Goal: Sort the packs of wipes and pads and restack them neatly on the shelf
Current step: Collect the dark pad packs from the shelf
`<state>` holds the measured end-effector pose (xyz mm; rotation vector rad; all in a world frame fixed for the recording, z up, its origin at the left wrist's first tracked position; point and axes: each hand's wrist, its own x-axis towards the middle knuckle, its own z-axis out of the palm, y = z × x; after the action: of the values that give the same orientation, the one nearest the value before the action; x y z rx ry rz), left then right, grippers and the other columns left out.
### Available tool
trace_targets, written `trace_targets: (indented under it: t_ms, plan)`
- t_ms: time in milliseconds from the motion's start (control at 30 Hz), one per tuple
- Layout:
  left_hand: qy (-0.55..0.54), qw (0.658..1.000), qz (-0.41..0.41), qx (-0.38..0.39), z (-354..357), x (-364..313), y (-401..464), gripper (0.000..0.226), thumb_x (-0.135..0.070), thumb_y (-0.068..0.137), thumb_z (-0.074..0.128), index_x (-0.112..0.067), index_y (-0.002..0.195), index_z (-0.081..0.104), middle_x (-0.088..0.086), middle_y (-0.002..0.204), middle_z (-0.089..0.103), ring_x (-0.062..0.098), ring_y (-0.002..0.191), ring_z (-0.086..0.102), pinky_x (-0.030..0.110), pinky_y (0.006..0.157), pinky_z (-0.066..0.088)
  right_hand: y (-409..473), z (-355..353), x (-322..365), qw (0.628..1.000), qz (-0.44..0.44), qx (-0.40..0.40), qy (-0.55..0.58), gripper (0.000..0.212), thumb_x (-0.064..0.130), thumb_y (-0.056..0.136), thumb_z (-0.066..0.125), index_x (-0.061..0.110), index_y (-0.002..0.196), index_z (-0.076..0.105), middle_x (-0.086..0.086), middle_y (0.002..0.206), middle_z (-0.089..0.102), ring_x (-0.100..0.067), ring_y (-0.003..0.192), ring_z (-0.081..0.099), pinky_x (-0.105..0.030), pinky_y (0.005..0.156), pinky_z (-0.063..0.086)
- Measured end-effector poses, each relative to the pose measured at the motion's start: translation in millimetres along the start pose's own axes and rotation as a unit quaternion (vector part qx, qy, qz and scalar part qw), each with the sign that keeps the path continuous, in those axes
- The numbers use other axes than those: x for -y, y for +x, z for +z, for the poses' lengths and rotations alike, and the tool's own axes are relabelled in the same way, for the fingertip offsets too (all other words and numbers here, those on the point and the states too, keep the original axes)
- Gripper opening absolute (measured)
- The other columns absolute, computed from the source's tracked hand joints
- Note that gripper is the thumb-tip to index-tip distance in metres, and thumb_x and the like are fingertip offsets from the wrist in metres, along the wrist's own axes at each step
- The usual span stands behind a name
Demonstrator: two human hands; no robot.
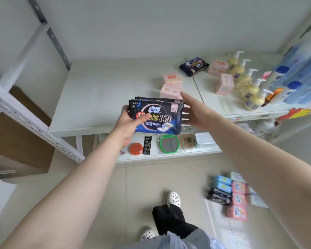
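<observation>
Head view showed the left hand (131,121) gripping two dark pad packs (157,116) by their left end above the shelf (101,97), right hand (190,112) spread beside them; they looked light, soft and slippery.

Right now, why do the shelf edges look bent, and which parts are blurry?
Head view: wide-angle lens bows the shelf and uprights near the edges. The dark pack in the left hand prints sharply; the right hand and floor packs smear. Lighting soft, shadows faint.
</observation>
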<state>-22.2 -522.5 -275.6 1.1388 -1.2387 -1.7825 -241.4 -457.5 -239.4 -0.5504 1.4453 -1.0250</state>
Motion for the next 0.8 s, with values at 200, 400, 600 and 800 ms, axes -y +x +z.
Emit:
trace_targets:
  t_ms: [200, 400, 600, 800]
  plan:
    - [0.07, 0.994, 0.003, 0.079, 40.7, 22.4, -37.4, 0.052, -0.001, 0.072, 0.077, -0.014, 0.116, 0.051, 0.001, 0.105, 0.067, 0.016, 0.092, 0.065, 0.028, 0.082, 0.052, -73.3, -27.6, -61.7, 0.991, 0.098, 0.038, 0.078, 0.07, 0.07, 0.079, 0.052, 0.021, 0.128, 0.058, -0.012, 0.124, 0.064, -0.035, 0.098, 0.07, -0.045, 0.067, 0.058]
    - [0.148, 0.971, 0.007, 0.189, 121.2, 53.4, -73.8, 0.053, -0.004, 0.075, 0.077, -0.017, 0.117, 0.047, -0.002, 0.109, 0.066, 0.014, 0.099, 0.064, 0.029, 0.091, 0.052, -136.6, -94.1, -108.8, 0.99, 0.047, -0.051, 0.122, 0.028, 0.026, 0.088, 0.068, 0.022, 0.114, 0.059, -0.008, 0.12, 0.064, -0.028, 0.092, 0.07, -0.044, 0.068, 0.061]
    - [0.278, 0.907, -0.111, 0.297, 234.1, 118.8, -125.0, 0.052, -0.028, 0.08, 0.075, -0.025, 0.126, 0.05, -0.01, 0.113, 0.067, 0.012, 0.101, 0.064, 0.031, 0.081, 0.054, -218.0, -198.8, -186.8, 0.983, 0.007, -0.123, 0.133, 0.03, 0.017, 0.087, 0.069, 0.023, 0.114, 0.058, -0.003, 0.107, 0.07, -0.026, 0.091, 0.07, -0.049, 0.079, 0.059]
    - [0.246, 0.915, -0.132, 0.292, 332.9, 204.0, -199.6, 0.07, -0.007, 0.079, 0.075, -0.015, 0.136, 0.036, -0.003, 0.116, 0.063, 0.01, 0.095, 0.064, 0.025, 0.066, 0.056, -285.0, -290.0, -276.4, 0.966, 0.048, -0.198, 0.161, 0.056, 0.03, 0.081, 0.077, 0.016, 0.129, 0.05, -0.009, 0.126, 0.064, -0.026, 0.102, 0.069, -0.045, 0.079, 0.059]
